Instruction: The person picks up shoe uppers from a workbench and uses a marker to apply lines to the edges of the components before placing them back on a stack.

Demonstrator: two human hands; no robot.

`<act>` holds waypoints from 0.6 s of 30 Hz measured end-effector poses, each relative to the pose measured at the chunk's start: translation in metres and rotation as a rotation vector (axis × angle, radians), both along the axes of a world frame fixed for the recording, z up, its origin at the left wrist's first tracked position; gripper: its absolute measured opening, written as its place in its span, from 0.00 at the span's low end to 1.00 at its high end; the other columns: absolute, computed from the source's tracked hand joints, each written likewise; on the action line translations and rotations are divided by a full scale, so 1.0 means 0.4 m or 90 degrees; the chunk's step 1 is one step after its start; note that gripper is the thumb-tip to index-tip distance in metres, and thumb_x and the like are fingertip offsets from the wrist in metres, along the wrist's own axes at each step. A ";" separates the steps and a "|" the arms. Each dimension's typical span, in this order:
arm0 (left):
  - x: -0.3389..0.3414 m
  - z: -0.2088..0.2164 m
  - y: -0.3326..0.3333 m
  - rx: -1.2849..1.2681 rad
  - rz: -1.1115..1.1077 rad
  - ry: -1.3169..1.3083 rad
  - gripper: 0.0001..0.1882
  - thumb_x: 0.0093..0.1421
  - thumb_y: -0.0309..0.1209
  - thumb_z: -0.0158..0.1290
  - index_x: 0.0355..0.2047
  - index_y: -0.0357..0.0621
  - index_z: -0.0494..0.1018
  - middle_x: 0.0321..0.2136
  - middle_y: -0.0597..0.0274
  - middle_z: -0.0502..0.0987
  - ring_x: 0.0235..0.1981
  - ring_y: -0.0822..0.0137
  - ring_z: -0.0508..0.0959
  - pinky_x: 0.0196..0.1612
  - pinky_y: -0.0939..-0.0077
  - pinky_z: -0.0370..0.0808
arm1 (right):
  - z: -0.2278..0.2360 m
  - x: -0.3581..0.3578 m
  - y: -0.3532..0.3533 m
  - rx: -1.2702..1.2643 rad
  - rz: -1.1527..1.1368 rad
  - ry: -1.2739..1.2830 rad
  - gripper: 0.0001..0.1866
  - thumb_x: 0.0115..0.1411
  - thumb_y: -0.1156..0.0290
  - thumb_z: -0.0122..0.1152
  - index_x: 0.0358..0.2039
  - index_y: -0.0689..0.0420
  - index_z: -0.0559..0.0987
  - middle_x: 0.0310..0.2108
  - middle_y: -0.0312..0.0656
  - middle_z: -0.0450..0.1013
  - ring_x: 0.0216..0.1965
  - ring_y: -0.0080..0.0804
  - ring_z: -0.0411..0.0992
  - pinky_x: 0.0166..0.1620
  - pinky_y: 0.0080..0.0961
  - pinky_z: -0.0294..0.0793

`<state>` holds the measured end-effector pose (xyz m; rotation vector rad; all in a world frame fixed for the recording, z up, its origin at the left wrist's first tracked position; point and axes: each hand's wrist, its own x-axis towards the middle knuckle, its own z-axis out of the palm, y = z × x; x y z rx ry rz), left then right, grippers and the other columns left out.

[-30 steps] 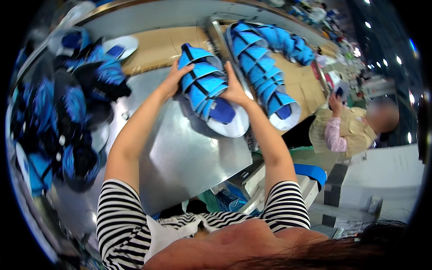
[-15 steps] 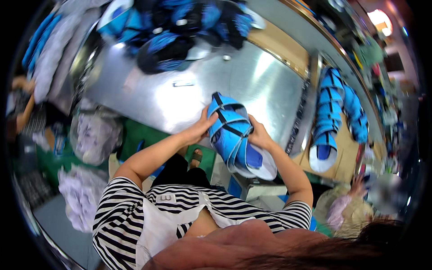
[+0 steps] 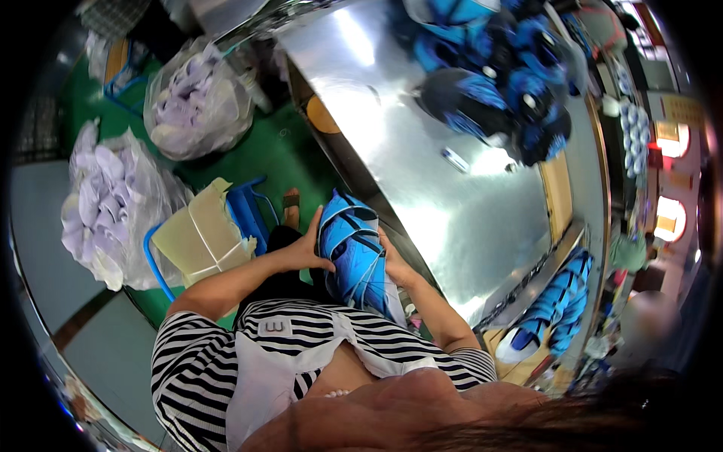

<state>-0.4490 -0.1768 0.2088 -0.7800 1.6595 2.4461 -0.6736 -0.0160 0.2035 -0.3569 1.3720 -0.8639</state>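
Note:
A nested stack of blue shoe uppers point(image 3: 352, 260) with black straps is held close in front of my body, beyond the table's near left edge. My left hand point(image 3: 310, 247) is closed on its left side, with the thumb across the near part. On the other side, my right hand point(image 3: 393, 262) grips the stack, its fingers partly hidden behind the uppers. The metal-topped table point(image 3: 407, 188) lies ahead and to the right. A pile of blue and black shoe uppers point(image 3: 482, 98) covers its far part.
Left of me stands a blue-framed chair point(image 3: 256, 215) with a tied beige bundle point(image 3: 199, 233). Clear plastic bags of pale lavender pieces point(image 3: 199, 105) sit on the green floor point(image 3: 260, 151). More nested blue uppers point(image 3: 557, 301) lie on cardboard at right. A small white object point(image 3: 456, 160) rests on the table.
My view and body have turned left. Both hands have brought the stack of shoe uppers away from over the table edge, left and closer to me, still gripped.

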 end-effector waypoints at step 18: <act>0.072 -0.930 0.140 0.275 0.452 0.033 0.21 0.68 0.33 0.50 0.60 0.43 0.63 0.50 0.58 0.76 0.48 0.66 0.77 0.52 0.71 0.72 | -0.653 -0.279 -0.466 -0.115 0.424 0.931 0.51 0.42 0.90 0.59 0.67 0.38 0.63 0.51 0.55 0.72 0.46 0.57 0.74 0.46 0.41 0.72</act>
